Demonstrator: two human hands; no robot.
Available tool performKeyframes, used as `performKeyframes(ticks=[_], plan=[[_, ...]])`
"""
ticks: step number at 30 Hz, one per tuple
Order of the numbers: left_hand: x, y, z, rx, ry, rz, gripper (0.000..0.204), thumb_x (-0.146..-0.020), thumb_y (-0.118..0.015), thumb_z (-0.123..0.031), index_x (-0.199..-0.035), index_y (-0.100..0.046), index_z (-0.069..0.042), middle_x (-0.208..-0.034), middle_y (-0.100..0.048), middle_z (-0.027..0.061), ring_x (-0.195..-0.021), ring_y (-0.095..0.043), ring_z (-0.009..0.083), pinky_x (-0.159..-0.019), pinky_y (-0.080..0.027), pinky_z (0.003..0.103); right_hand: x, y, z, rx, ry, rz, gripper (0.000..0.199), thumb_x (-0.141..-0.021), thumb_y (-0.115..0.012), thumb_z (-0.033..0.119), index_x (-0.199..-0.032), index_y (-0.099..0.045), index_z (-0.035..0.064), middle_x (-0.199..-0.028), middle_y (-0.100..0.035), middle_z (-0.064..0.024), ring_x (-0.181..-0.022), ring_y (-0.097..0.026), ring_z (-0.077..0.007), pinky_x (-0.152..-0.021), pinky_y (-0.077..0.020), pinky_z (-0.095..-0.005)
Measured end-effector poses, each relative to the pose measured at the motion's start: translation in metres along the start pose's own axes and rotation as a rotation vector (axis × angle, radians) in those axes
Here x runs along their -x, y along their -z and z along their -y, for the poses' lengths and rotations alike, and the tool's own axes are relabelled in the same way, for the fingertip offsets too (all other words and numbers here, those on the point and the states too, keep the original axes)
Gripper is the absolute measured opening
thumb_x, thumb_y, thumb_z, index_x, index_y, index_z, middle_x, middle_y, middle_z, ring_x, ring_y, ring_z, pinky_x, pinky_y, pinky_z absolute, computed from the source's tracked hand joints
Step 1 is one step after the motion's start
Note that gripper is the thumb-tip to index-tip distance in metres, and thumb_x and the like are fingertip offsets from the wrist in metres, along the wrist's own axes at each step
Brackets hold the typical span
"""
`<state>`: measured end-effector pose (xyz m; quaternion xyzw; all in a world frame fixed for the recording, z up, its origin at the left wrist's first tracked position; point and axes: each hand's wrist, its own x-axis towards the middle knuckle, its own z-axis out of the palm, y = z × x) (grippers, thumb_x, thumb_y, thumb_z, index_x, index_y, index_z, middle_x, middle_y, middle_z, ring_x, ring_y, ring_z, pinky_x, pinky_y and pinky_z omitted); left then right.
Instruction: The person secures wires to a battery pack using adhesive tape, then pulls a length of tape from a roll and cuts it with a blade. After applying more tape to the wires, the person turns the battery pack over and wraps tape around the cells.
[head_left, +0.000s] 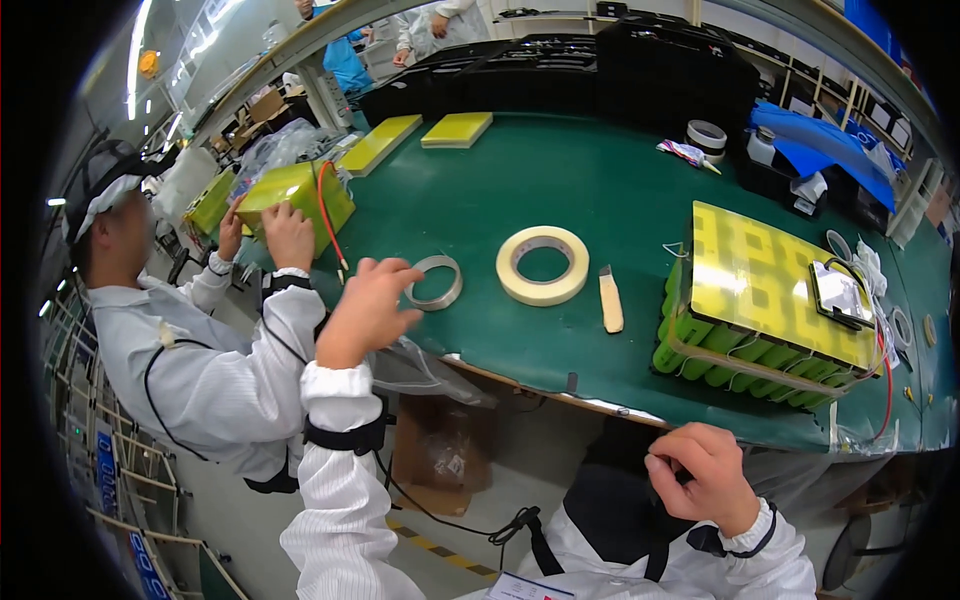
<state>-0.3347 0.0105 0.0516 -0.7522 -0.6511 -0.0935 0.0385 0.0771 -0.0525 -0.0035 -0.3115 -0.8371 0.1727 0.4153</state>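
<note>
My left hand (370, 312) is over the table's front edge, thumb and fingers apart, right beside a roll of clear tape (452, 292). It holds nothing that I can see, and whether a fingertip touches the roll I cannot tell. My right hand (705, 475) is held in front of my body below the table edge, its fingers curled in with nothing visible in them. A wide roll of cream tape (515, 283) lies flat near the middle. To its right is a utility knife (611, 305) with a tape-wrapped handle. A large battery pack (770, 290) of green cells stands on the right.
At the left a co-worker (190, 360) handles a yellow-green wrapped pack (290, 200) with a red cable. Two yellow slabs (457, 130) lie farther back. Black cases (520, 70) line the far edge. A glue tube (688, 154), more tape rolls and a blue cloth (825, 150) sit at the back right.
</note>
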Motion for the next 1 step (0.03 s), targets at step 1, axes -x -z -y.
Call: performKeyframes(ticks=[1], plan=[[-0.0029,-0.0075,-0.0024,-0.023,0.053,0.063,0.050,-0.074,-0.077,-0.025,-0.121,-0.067,-0.009,-0.135,-0.056,0.0149,-0.123,-0.049,0.0354,-0.104,-0.042,0.053,-0.0076,-0.0049,0.0012,-0.019,0.031,0.007,0.016,-0.070,-0.073,0.002,-0.083,-0.066,0.0062,-0.068,-0.062,-0.0042,-0.052,-0.057,-0.0170,-0.052,-0.0460,-0.0289]])
